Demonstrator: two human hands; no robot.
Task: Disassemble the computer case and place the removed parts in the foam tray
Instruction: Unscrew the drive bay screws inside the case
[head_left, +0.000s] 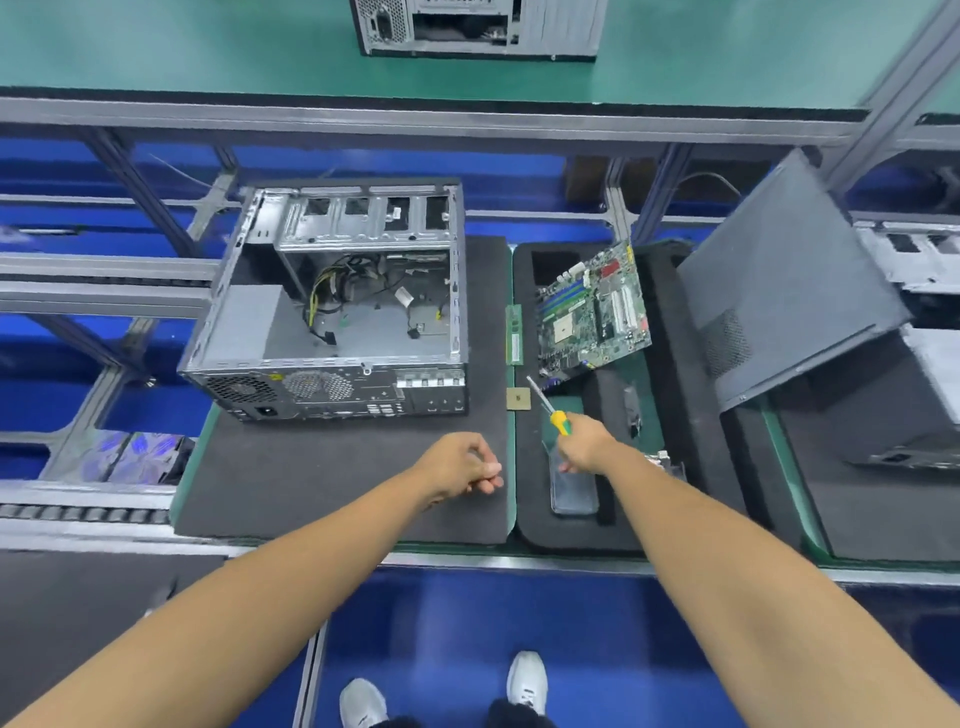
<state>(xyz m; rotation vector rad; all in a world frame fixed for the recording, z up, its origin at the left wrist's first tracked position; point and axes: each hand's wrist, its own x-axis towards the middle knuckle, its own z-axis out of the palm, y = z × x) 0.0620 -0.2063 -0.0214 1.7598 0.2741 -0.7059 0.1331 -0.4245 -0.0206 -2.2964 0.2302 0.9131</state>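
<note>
The open computer case (332, 306) lies on its side on a dark foam mat (322, 478), its inside bare except for loose cables. To its right the black foam tray (670, 405) holds the green motherboard (592, 312), a memory stick (514, 335) and a small square chip (518, 399). My right hand (584, 441) grips a yellow-and-green screwdriver (548, 408) over the tray, tip pointing at the motherboard's near corner. My left hand (462, 462) hovers over the mat with fingers curled; whether it pinches something small is unclear.
The case's dark side panel (784, 291) leans at the tray's right. A clear plastic piece (574, 488) lies in a tray slot under my right hand. Another case (478, 26) stands on the far green bench. More metal cases (924, 260) sit at the far right.
</note>
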